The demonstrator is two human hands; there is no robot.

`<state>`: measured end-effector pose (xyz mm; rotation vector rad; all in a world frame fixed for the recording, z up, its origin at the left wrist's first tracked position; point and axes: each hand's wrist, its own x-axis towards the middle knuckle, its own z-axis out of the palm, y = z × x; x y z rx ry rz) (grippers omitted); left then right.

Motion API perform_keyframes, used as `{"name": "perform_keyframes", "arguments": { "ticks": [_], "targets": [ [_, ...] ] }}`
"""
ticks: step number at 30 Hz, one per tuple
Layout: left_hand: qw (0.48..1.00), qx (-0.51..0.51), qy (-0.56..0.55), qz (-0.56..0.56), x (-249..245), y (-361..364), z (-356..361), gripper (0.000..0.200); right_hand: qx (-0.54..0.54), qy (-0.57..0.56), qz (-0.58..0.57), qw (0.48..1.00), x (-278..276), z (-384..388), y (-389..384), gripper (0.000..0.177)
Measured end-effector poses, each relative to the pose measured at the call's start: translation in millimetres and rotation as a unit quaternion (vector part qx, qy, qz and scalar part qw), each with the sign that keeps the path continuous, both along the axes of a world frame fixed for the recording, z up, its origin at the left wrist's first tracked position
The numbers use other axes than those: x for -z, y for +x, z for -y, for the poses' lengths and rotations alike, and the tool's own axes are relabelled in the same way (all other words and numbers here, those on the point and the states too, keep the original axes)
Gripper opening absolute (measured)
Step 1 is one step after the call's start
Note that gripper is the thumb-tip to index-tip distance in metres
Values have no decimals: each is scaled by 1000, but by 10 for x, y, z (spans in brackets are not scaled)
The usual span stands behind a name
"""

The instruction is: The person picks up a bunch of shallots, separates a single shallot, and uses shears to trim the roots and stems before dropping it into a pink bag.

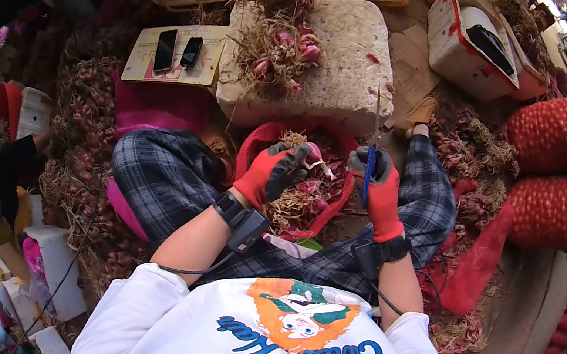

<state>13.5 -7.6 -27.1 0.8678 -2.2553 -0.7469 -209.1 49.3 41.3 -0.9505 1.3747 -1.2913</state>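
Observation:
My left hand (273, 171), in a red glove with dark grey fingers, is closed around a small red onion (314, 154) with pale dry ends. My right hand (380, 193), gloved the same way, grips a knife (369, 169) by its blue handle. Its thin blade points away from me, toward the foam block. Between my legs, below both hands, sits a red mesh bag (327, 223) with more red onions (306, 199) and dry stalks in it.
Ahead stands a large foam block (344, 60) with bunches of onions (282, 53) on it. Two phones (165, 50) lie on a board to its left. Full red mesh sacks (555, 211) are stacked at right, near a white foam box (462, 53). Onions (84, 136) cover the ground at left.

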Motion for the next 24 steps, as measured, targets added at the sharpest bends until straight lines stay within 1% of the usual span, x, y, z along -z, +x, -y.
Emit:
{"name": "perform_keyframes", "arguments": {
  "ticks": [1, 2, 3, 4, 5, 6, 7, 8, 9, 10, 11, 12, 13, 14, 15, 16, 17, 18, 19, 20, 21, 22, 23, 24],
  "targets": [
    [998, 5, 54, 13, -72, -9, -25, 35, 4, -33, -5, 999, -69, 10, 104, 24],
    [994, 11, 107, 27, -132, -28, -27, 35, -8, -38, 32, 999, -124, 20, 174, 24],
    [987, 17, 157, 40, -161, -46, -21, 36, -39, -62, -77, 994, -123, 56, 220, 25],
    [986, 14, 169, 3, -141, -58, -47, 35, -69, -85, -185, 977, -114, 101, 259, 26],
    [983, 12, 180, -34, -88, -64, -90, 34, -97, -107, -290, 946, -101, 141, 297, 27],
    [979, 9, 191, -71, -27, -61, -109, 33, -122, -140, -332, 925, -78, 176, 340, 37],
    [948, 11, 284, -142, 30, -50, -100, 30, -128, -171, -391, 895, -8, 192, 364, 39],
    [903, 11, 373, -212, 103, -44, -91, 27, -134, -199, -448, 861, 84, 205, 381, 42],
    [742, 42, 564, -360, 431, -27, -67, 25, -141, -226, -503, 822, 130, 215, 397, 44],
    [519, 17, 704, -484, 509, -35, -36, 24, -138, -241, -518, 809, 131, 212, 422, 47],
    [556, 18, 667, -495, 582, -34, -41, 24, -145, -234, -510, 815, 158, 190, 416, 47],
    [592, 20, 628, -504, 242, -101, -43, 24, -150, -228, -502, 821, 202, 153, 384, 47],
    [626, 22, 588, -512, 48, -144, -15, 24, -155, -221, -495, 826, 214, 125, 371, 46],
    [494, 154, 661, -543, 217, 10, 156, 24, -121, -218, -464, 850, 217, 97, 367, 41],
    [496, 61, 675, -542, 100, -19, 137, 25, -96, -171, -420, 886, 235, 74, 350, 39],
    [493, -32, 684, -537, -140, -54, 105, 26, -71, -123, -373, 917, 266, 52, 333, 37],
    [486, -126, 687, -525, -269, -71, 92, 27, -44, -74, -323, 942, 284, 47, 323, 34],
    [460, -98, 699, -539, -260, -68, 117, 25, -28, -61, -217, 974, 247, 53, 342, 33],
    [476, -102, 695, -529, -260, -81, 81, 24, -10, -45, -107, 993, 205, 56, 373, 32],
    [494, -102, 691, -518, -277, -120, 57, 23, 11, -31, 3, 999, 143, 86, 403, 31],
    [514, -100, 685, -506, -316, -158, 57, 22, 33, -21, 113, 993, 105, 136, 419, 30],
    [491, -120, 709, -492, -254, -160, 49, 20, 30, -46, 120, 991, 145, 188, 427, 32],
    [652, -100, 614, -434, -137, -146, 9, 20, 17, -47, 111, 993, 128, 234, 440, 32],
    [787, -76, 495, -359, -155, -135, -44, 21, 5, -47, 103, 994, 95, 274, 463, 32]
  ]
}}
